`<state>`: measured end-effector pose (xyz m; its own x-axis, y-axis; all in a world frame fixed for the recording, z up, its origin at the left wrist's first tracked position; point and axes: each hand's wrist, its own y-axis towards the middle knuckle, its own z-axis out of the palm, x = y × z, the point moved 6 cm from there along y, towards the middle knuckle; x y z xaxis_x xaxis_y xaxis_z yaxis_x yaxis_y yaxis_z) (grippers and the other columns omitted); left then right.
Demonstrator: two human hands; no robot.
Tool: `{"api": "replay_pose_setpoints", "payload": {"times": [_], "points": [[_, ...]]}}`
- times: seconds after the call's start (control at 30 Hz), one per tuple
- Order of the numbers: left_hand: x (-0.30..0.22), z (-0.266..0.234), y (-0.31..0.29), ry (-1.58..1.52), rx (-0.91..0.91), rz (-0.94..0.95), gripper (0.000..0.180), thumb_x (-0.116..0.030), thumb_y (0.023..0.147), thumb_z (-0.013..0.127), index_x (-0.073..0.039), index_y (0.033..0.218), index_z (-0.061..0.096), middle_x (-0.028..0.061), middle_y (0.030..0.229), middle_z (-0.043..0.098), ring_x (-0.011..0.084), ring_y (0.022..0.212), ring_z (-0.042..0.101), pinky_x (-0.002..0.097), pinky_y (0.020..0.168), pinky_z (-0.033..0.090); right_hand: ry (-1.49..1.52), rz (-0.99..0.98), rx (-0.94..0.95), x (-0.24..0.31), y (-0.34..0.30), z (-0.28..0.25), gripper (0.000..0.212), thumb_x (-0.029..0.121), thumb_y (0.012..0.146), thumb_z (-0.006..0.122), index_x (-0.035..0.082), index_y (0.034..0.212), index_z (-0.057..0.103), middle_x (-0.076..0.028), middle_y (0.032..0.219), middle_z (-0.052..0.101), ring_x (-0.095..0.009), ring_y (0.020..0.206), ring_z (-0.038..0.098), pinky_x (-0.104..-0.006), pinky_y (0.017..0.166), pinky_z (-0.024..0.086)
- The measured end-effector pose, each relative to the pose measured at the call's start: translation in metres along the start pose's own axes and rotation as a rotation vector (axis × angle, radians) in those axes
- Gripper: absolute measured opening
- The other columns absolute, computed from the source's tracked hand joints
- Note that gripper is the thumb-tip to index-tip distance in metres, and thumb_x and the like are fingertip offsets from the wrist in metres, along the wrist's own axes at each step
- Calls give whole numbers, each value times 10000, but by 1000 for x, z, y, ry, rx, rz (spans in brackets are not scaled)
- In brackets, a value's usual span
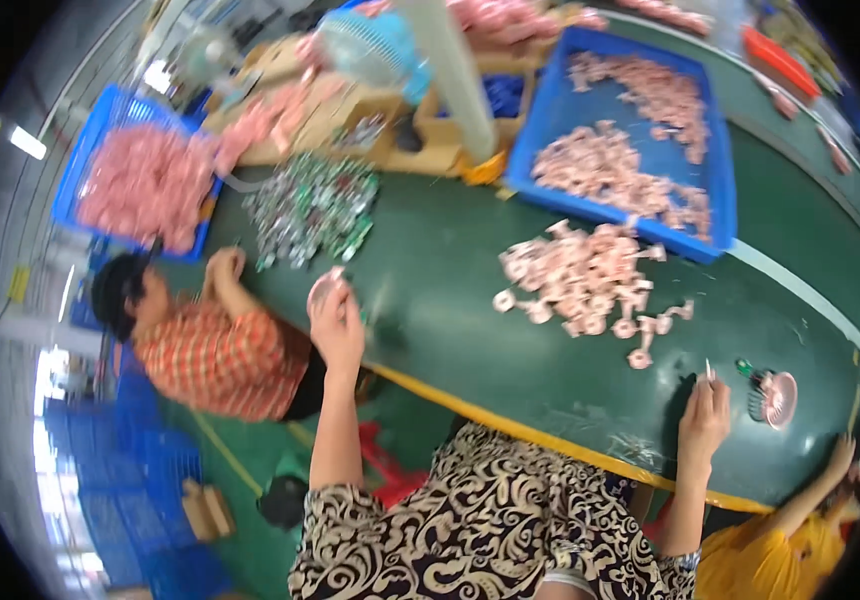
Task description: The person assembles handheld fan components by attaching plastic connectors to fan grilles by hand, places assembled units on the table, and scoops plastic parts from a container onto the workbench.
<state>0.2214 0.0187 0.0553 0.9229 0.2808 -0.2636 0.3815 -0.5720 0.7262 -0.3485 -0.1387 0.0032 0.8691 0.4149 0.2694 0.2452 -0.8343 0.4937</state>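
My left hand (339, 325) is raised over the left part of the green table (430, 270), closed on a round pink plastic part (324, 290). Over the table's right side, my right hand (705, 420) pinches a thin pale pointed piece (708, 371); its kind is too small to make out. Just right of that hand stands a small round pink part with dark ribs (774, 400), beside a small green piece (744, 367). Between my hands, farther back, lies a loose heap of pink plastic parts (590, 275) with round ends and stems.
Behind the heap sits a blue tray (622, 212) of similar pink parts. Small bagged silver-green pieces (315, 210) are piled back left, near a blue basket (68, 190) of pink parts. A post (455, 85) rises behind. Co-workers in a checked shirt (215, 362) and yellow shirt (760, 560) flank me.
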Motion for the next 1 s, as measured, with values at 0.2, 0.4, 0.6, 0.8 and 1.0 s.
{"api": "replay_pose_setpoints", "payload": {"times": [0.2, 0.4, 0.6, 0.8, 1.0], "points": [[61, -6, -9, 216, 152, -286, 317, -109, 864, 702, -85, 1179, 724, 199, 1270, 633, 409, 1226, 536, 480, 1051, 439, -19, -39, 73, 40, -6, 20, 191, 31, 959, 641, -4, 1141, 690, -213, 1191, 644, -411, 1062, 637, -473, 898, 528], [103, 13, -28, 128, 288, -363, 385, -170, 861, 706, -86, 1236, 725, 229, 1301, 631, 427, 1244, 545, 479, 1074, 438, -94, 77, 124, 48, -8, 10, 286, 88, 947, 652, 64, 1229, 688, -175, 1251, 615, -395, 1096, 593, -490, 938, 471], [52, 11, -53, -114, 471, -499, 232, -213, 936, 673, -14, 1040, 734, 188, 933, 661, 366, 923, 614, 450, 857, 500, -60, 131, 151, 51, -7, 11, 401, 138, 856, 726, 143, 1254, 678, -105, 1265, 593, -338, 1066, 574, -462, 877, 448], [-71, 37, -96, -663, 873, -808, 316, -206, 1029, 642, -22, 1283, 676, 68, 940, 724, 112, 787, 642, 283, 659, 530, -59, 149, 92, 50, -7, 6, 394, 150, 837, 759, 149, 1225, 692, -93, 1232, 604, -323, 1037, 586, -447, 850, 460], [-201, 50, -129, -1006, 1346, -581, 702, -144, 1026, 657, -56, 1615, 283, 110, 995, 709, 94, 659, 628, 235, 583, 510, 33, 189, 117, 53, -3, 5, 373, 140, 836, 768, 129, 1205, 717, -113, 1233, 599, -322, 1093, 591, -434, 899, 462]]}}
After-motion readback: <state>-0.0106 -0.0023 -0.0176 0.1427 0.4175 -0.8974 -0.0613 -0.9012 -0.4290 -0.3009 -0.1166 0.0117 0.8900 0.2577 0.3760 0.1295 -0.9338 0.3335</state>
